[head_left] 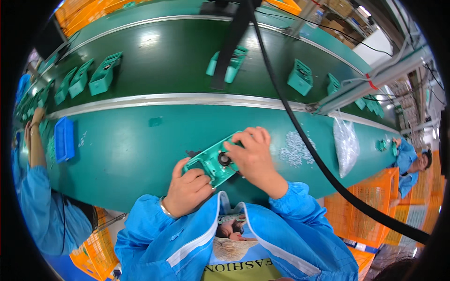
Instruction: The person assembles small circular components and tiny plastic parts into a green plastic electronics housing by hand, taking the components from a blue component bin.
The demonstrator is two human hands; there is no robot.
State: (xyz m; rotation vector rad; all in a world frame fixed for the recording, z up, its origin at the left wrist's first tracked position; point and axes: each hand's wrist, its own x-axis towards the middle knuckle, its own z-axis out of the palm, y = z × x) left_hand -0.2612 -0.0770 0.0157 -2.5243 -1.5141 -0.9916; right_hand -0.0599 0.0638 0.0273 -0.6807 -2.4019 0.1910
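A green plastic housing (212, 161) with a rectangular opening and a round black part (224, 158) inside lies tilted near the front edge of the bench. My left hand (188, 189) grips its lower left end, thumb and fingers closed on the rim. Over its upper right end my right hand (253, 152) bends its fingers, the tips pressed on the housing beside the black part. Whatever sits beneath those right fingertips is hidden. Small dark bits (191, 153) show just behind the housing.
Small pale pieces (297, 149) are heaped to the right, near a clear plastic bag (346, 145). Left stands a blue tray (64, 139). More green housings (105, 73) sit on the dark conveyor (164, 61). A black cable (300, 126) crosses the view. Co-workers sit at both sides.
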